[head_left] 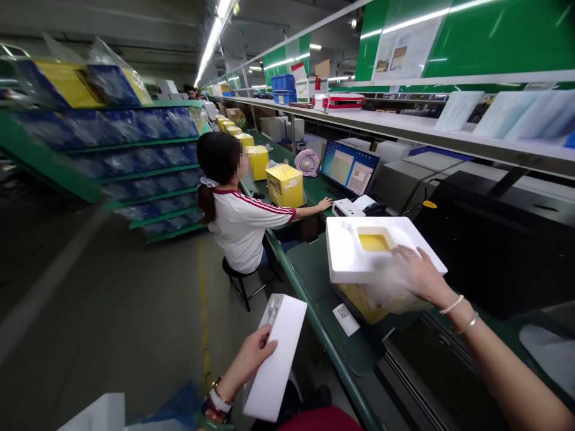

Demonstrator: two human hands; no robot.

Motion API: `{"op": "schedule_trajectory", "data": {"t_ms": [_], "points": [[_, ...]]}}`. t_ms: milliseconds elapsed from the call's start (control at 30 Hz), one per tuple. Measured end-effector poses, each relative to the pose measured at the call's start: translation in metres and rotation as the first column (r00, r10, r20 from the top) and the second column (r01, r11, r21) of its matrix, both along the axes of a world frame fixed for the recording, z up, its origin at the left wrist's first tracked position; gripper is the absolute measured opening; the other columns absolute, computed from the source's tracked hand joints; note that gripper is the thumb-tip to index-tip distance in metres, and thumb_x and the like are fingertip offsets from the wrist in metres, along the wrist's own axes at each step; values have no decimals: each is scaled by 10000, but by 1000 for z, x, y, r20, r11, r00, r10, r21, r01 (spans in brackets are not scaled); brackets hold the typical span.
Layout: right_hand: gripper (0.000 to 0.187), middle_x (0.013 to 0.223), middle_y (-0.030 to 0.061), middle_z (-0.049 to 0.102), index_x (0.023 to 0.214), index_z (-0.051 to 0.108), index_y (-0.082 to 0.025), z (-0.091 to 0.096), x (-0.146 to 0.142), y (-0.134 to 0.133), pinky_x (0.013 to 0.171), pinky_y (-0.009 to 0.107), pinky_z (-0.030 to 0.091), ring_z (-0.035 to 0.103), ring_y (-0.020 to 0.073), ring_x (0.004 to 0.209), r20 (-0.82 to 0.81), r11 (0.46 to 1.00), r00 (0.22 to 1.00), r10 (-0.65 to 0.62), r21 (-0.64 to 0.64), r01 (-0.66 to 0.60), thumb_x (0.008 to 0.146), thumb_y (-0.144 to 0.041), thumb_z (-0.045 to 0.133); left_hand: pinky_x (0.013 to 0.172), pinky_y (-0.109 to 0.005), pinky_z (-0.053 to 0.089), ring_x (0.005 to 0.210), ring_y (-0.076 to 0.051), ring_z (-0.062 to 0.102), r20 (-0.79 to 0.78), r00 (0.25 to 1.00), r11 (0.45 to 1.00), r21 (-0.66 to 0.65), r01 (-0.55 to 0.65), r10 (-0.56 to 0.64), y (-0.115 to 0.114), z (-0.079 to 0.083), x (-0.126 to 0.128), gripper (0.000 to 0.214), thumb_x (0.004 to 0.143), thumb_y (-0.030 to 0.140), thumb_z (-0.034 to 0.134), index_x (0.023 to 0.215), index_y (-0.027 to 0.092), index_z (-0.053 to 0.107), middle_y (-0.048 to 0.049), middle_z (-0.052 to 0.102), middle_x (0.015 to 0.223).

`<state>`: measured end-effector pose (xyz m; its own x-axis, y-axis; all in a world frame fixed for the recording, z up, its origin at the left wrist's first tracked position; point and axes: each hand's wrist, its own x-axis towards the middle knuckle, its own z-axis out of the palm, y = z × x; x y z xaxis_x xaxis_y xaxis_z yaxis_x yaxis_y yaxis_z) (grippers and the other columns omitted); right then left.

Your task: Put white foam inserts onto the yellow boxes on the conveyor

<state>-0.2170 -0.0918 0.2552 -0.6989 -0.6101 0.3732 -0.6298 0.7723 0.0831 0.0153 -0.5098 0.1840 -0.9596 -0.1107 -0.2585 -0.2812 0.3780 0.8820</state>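
My left hand (256, 356) is closed on the edge of a white foam packing piece (284, 359), which stands tilted beside the bench edge. My right hand (417, 272) is over the front right of a white foam tray (350, 257). A pale, smeared thing (390, 278) hangs at its fingers, too blurred to name. The tray has a square opening, with yellow showing through it. Beneath the tray is a yellow box (366, 302), partly wrapped in clear plastic. A white label with a printed code (345, 319) lies on the green bench beside it.
Left of the bench, a co-worker (245, 221) sits on a stool, one hand on the bench. Near them are a bagged yellow box (285, 185), a pink fan (308, 162), a laptop (349, 166) and a label printer (348, 208). A green rack (148, 143) holds bagged items.
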Motion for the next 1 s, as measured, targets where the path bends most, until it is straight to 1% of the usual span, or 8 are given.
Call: {"op": "schedule_trajectory", "data": {"t_ms": [133,267,433,533,633,733,833,1000], "points": [[395,1186,128,611,941,623,-198,-7,8,-15,859,443,424,556,286,1065,32,999,999,-35,-35,36,885,-552,457,628,-241,422,742,-158,532,-1,998,981,184,61,-62,2,11,-10,405,788,500,604,944,127,593,-39,604,856],[441,1081,112,645,1098,597,-227,-1,21,-29,719,388,403,566,286,969,58,983,982,-182,-12,183,911,-568,387,602,-238,449,704,-141,554,53,998,918,394,-47,28,-5,13,-18,507,780,504,640,1153,174,544,-35,639,966],[520,1072,128,670,1313,484,-235,4,16,-60,721,390,379,576,277,914,50,965,963,-263,-1,264,913,-551,381,648,-287,519,770,-188,626,214,943,805,494,-328,253,-28,31,-35,693,694,489,707,1281,212,465,-48,667,1091],[506,1031,134,683,1283,525,-223,0,4,-77,742,401,385,580,276,895,90,954,950,-299,30,298,920,-544,378,694,-323,538,844,-242,654,197,941,760,555,-339,276,-44,53,-52,685,684,470,683,1281,207,475,-67,686,1096],[529,1064,137,681,1304,528,-218,-11,1,-76,769,412,405,581,285,922,142,953,942,-304,31,303,921,-552,381,675,-353,545,838,-280,670,186,935,733,582,-351,300,-59,66,-70,689,679,459,633,1300,202,480,-77,710,1062],[614,1211,136,633,1405,438,-226,-25,6,-62,818,433,435,560,307,1024,178,952,938,-298,-9,304,916,-592,370,673,-396,557,849,-315,681,230,910,690,595,-412,345,-73,61,-83,711,674,482,574,1322,201,496,-67,738,925],[612,1245,137,596,1421,429,-229,-37,8,-49,868,443,453,534,309,1100,212,959,940,-266,-45,281,928,-583,355,698,-432,567,843,-330,688,304,890,629,630,-455,340,-86,45,-91,620,697,539,513,1175,160,625,-75,735,782],[537,1318,142,534,1365,502,-220,-45,-3,-43,948,477,449,476,323,1226,187,956,943,-274,-56,289,948,-520,349,669,-366,574,651,-228,668,280,888,457,777,-433,364,-96,28,-102,366,744,503,551,847,181,693,-14,715,675]]}}
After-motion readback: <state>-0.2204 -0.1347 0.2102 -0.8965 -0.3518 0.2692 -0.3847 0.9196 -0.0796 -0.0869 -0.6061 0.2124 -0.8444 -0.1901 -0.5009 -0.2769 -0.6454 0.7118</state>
